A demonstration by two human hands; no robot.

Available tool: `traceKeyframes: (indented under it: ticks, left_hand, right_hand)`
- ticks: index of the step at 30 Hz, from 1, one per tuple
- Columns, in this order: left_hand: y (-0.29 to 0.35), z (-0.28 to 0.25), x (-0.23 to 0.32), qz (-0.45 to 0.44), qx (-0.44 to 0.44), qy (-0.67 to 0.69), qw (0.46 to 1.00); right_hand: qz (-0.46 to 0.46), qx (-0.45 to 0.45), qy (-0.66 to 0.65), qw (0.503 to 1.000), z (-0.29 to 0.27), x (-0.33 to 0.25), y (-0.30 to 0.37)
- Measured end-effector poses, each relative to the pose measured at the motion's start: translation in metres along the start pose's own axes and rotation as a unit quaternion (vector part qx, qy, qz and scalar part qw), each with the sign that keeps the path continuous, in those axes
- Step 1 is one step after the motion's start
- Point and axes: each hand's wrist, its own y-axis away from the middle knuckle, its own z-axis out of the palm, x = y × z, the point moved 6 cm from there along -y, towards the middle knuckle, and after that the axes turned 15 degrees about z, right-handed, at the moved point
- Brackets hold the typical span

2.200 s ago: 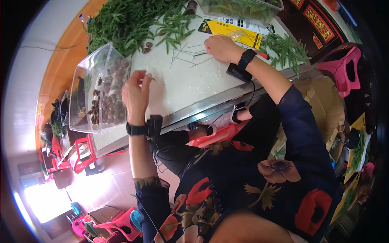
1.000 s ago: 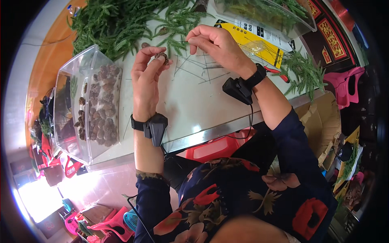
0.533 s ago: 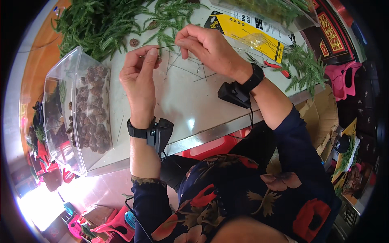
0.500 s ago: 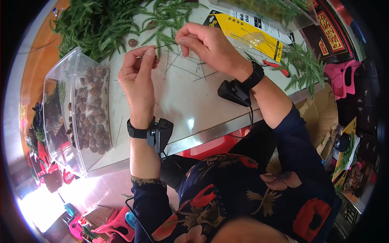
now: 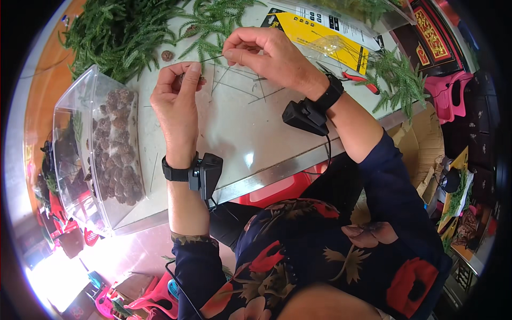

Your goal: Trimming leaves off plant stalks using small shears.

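Above the far half of the white table (image 5: 229, 138), my left hand (image 5: 178, 98) pinches a small brown pine cone (image 5: 201, 81), mostly hidden behind the thumb and fingers. A thin dark wire (image 5: 211, 58) runs from there across to my right hand (image 5: 277, 58), whose thumb and forefinger close on its other end. Several loose wires (image 5: 237, 87) lie crossed on the table below my hands. Another pine cone (image 5: 167, 55) rests beyond my left hand, beside green artificial pine sprigs (image 5: 213, 24).
A clear plastic bin (image 5: 96, 133) holding many pine cones (image 5: 120, 154) stands at the left. Piled greenery (image 5: 117, 37) covers the far left. Red-handled pliers (image 5: 362, 81), a yellow and black package (image 5: 325, 45) and more sprigs (image 5: 400, 80) lie at the right; another clear bin (image 5: 368, 16) stands behind.
Both hands have shifted slightly left and away from me, the wire still stretched between them. The whole view has moved a little too.
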Motion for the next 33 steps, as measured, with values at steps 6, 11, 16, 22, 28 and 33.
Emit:
traceKeyframes:
  ticks: [6, 11, 16, 22, 28, 33]
  left_hand:
    - [0.001, 0.002, 0.000, 0.007, -0.010, -0.015, 1.000]
    - [0.001, 0.002, 0.000, 0.001, -0.008, -0.023, 1.000]
    - [0.000, -0.005, -0.002, -0.007, 0.049, 0.030, 0.998]
    - [-0.002, -0.007, 0.000, -0.005, 0.056, 0.032, 0.998]
    - [-0.002, -0.008, -0.002, -0.009, 0.046, 0.023, 0.999]
    - [0.000, -0.005, -0.004, -0.029, 0.046, 0.006, 0.999]
  right_hand:
    - [0.037, 0.005, -0.070, 0.997, 0.000, 0.009, -0.003]
    - [0.024, 0.027, -0.073, 0.997, -0.004, 0.009, -0.003]
    - [0.019, 0.022, -0.047, 0.998, -0.002, 0.006, -0.001]
    - [0.011, 0.014, -0.041, 0.999, -0.002, 0.004, 0.000]
    - [0.020, 0.005, -0.003, 1.000, -0.001, 0.003, 0.001]
    - [-0.002, 0.039, 0.009, 0.999, -0.001, 0.008, -0.001]
